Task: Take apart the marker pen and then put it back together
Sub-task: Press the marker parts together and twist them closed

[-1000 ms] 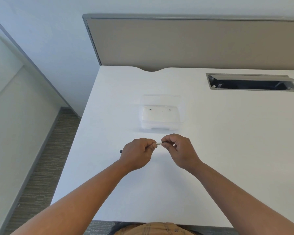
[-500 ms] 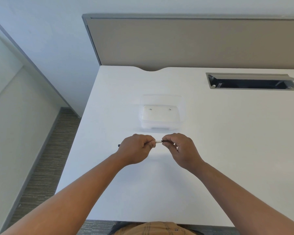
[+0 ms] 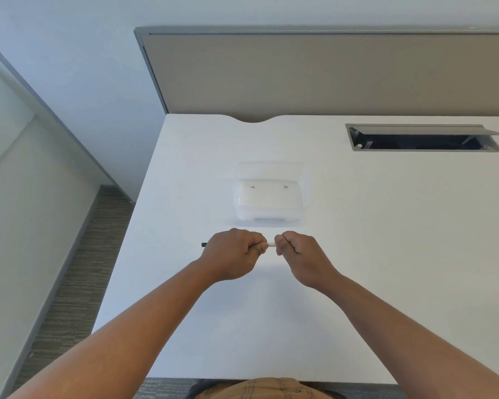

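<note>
I hold a thin marker pen (image 3: 271, 244) level above the white desk (image 3: 386, 254), between both fists. Only a short white stretch of it shows in the gap between my hands, and its dark end (image 3: 204, 244) sticks out to the left of my left hand (image 3: 234, 253). That hand is closed around the pen's left part. My right hand (image 3: 298, 251) is closed around the right part, which its fingers hide. The two hands sit almost knuckle to knuckle.
A clear plastic container (image 3: 271, 194) stands on the desk just beyond my hands. An open cable slot (image 3: 424, 138) lies at the back right. A grey partition (image 3: 329, 73) runs along the desk's far edge. The desk's left edge drops to carpeted floor (image 3: 78, 269).
My hands have closed the gap slightly; the dark bit seen by my right fingers half a second ago is now hidden. Both hands stay in about the same place.
</note>
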### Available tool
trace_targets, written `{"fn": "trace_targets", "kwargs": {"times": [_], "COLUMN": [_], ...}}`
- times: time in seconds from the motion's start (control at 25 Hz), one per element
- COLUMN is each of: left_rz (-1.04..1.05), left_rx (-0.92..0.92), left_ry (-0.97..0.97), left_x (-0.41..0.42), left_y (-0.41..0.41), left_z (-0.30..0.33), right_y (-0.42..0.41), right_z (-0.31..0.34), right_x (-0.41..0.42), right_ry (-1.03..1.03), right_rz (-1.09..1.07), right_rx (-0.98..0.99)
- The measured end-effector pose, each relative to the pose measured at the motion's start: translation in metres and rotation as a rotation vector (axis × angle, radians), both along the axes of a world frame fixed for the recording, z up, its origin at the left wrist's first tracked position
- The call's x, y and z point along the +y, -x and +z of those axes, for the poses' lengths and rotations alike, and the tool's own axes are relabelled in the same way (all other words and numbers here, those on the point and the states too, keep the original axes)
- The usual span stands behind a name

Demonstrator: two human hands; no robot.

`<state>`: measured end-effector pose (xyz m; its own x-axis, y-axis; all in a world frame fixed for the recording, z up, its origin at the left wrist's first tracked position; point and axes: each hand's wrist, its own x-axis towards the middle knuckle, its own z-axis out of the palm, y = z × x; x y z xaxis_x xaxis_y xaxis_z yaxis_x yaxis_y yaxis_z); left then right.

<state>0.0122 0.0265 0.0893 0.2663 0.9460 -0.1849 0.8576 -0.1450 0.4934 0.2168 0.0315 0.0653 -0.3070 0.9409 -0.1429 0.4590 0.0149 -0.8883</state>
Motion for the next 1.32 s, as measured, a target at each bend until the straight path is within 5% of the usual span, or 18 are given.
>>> {"fn": "trace_targets", "kwargs": {"times": [0.4, 0.64, 0.84, 1.04, 1.24, 1.32], "left_rz": [0.083, 0.018, 0.067, 0.082, 0.039, 0.051], "left_rx": [-0.066, 0.037, -0.038, -0.125, -0.053, -0.097], "left_ry": [0.109, 0.098, 0.182, 0.234, 0.209, 0.246], "left_x": [0.004, 0.003, 0.007, 0.011, 0.009, 0.008], "left_y": [0.002, 0.0, 0.002, 0.001, 0.001, 0.003], "left_z": [-0.003, -0.001, 0.0, 0.001, 0.003, 0.004], "right_y": [-0.006, -0.004, -0.01, -0.01, -0.008, -0.008], "right_z": [-0.004, 0.004, 0.001, 0.003, 0.012, 0.011], "right_x": [0.005, 0.006, 0.007, 0.008, 0.01, 0.008], "right_ry": [-0.378, 0.145, -0.106, -0.321, 0.17, 0.144], "right_rz": [0.046, 0.059, 0.06, 0.094, 0.095, 0.095], "right_rx": [-0.168, -0.061, -0.032, -0.207, -0.05, -0.047]}}
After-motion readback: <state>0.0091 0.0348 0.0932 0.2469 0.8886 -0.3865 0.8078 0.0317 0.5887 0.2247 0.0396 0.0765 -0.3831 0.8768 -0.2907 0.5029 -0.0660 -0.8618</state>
